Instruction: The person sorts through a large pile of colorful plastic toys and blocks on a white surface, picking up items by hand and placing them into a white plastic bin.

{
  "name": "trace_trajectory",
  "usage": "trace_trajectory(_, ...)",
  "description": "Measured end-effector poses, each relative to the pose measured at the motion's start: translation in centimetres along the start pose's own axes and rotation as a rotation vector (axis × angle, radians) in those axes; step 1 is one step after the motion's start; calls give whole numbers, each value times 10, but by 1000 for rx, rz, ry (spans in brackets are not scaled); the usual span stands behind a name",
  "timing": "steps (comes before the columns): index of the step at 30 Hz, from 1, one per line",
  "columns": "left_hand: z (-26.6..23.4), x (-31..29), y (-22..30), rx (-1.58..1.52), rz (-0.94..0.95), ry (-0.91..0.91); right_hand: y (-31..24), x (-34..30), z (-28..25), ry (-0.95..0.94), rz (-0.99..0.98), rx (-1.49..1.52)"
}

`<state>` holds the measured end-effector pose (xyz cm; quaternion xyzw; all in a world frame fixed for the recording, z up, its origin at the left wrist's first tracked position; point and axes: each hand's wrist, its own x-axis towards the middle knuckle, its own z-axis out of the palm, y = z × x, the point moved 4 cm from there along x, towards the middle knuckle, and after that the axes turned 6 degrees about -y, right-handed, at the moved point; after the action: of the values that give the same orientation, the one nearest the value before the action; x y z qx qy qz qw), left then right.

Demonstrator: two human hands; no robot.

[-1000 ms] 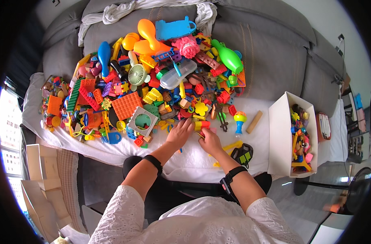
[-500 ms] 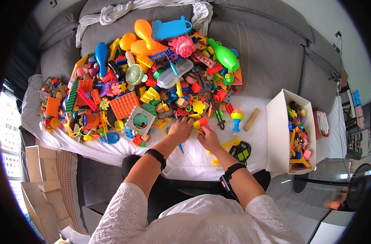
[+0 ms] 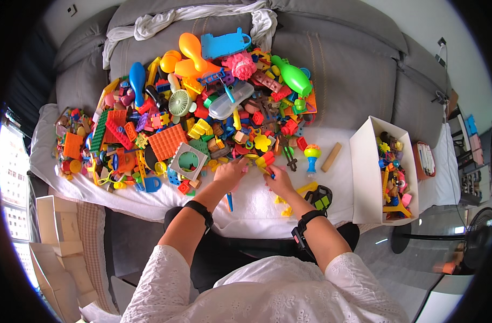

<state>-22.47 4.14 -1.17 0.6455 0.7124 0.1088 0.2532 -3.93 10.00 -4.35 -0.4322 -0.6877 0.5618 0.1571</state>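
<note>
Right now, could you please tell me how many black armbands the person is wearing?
2: the left band is on the forearm behind the left hand, and the right band behind the right hand. Any under the sleeves would be hidden.

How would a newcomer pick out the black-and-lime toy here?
Start at the white open box, right of the heap of toys. On the white cover between that box and the right hand lies the black-and-lime toy. Lime-green patches in a black frame set it apart from the plain yellow piece beside it.
</note>
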Motion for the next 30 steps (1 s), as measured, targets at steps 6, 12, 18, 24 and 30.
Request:
trace_trajectory(6, 25, 7, 11, 328, 2, -45, -3, -1, 7, 23, -70, -27)
trace_trajectory(12, 25, 11, 0, 424, 44, -164, 1, 1, 7, -14, -23, 42)
trace_trajectory(18, -8, -5, 23, -678, -252, 2, -22, -9, -26, -145, 70, 311)
trace_trajectory(24, -7, 44, 147, -830, -101, -98, -76, -77, -123, 107, -7, 533)
trace_trajectory(30, 29, 120, 333, -1169, -14, -257, -56, -159, -293, 571, -27, 466)
